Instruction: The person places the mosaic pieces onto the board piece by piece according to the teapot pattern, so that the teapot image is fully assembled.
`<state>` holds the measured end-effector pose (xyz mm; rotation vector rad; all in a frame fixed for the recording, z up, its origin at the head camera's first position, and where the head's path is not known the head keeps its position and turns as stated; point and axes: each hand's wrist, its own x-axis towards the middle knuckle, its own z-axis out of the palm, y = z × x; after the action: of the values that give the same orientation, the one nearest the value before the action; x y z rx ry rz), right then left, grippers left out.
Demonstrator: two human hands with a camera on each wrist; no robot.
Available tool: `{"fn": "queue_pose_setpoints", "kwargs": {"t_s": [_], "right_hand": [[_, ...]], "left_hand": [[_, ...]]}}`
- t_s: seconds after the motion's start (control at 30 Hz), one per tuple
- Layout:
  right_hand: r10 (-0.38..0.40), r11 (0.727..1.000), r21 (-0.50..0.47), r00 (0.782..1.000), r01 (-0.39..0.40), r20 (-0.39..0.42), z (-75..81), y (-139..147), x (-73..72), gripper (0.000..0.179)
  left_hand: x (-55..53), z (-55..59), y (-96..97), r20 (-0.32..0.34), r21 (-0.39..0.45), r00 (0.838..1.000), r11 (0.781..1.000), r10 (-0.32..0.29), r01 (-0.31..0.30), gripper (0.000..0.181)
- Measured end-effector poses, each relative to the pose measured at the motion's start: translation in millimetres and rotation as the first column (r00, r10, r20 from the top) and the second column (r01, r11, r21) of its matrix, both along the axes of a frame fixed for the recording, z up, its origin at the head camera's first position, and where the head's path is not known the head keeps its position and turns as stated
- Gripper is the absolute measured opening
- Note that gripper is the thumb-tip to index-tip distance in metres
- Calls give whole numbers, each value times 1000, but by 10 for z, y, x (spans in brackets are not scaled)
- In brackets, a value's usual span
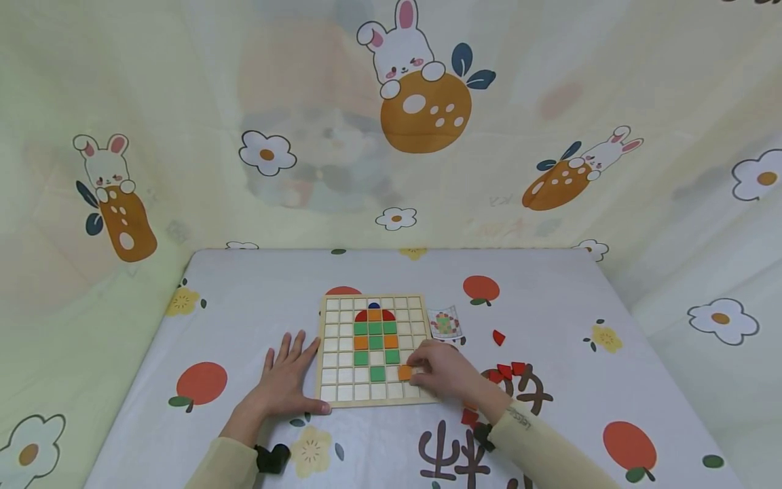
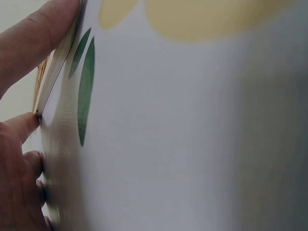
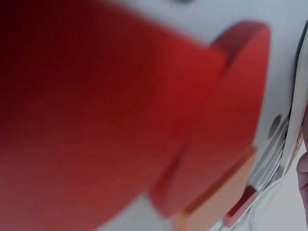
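A wooden grid board [image 1: 379, 405] lies on the table with colored tiles set in its middle columns: green squares [image 1: 377, 374], orange squares, two red rounded pieces and a blue one at the top. My left hand [image 1: 284, 377] has its fingers spread against the board's left edge, the thumb at the near left corner. In the left wrist view the thumb [image 2: 33, 43] touches the board's side. Over the lower right of the grid, my right hand [image 1: 449, 372] pinches an orange square tile [image 1: 405, 373]. Only a sliver of its fingers [image 3: 303, 168] shows in the right wrist view.
A small picture card [image 1: 445, 322] lies beside the board's upper right. Loose red pieces [image 1: 504, 371] are scattered right of the board, one farther back [image 1: 499, 337]. More red pieces [image 1: 469, 416] and an orange one [image 3: 221, 192] lie by the right wrist. Patterned cloth covers table and walls.
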<state>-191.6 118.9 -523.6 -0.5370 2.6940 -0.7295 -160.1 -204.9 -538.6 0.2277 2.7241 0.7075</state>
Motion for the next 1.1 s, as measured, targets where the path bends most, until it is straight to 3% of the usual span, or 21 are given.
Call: {"fn": "queue_pose_setpoints", "kwargs": {"t_s": [0.2,1.1], "right_hand": [[34,999,38,998,-32,-46,12,-90,-3,25],[21,999,38,999,-20,-26,7,-161,16,26]], "left_hand": [[-8,-4,4,-2,-4,1000,1000,1,-1,127],[3,-10,7,2,-4,1000,1000,13,-13,128]]}}
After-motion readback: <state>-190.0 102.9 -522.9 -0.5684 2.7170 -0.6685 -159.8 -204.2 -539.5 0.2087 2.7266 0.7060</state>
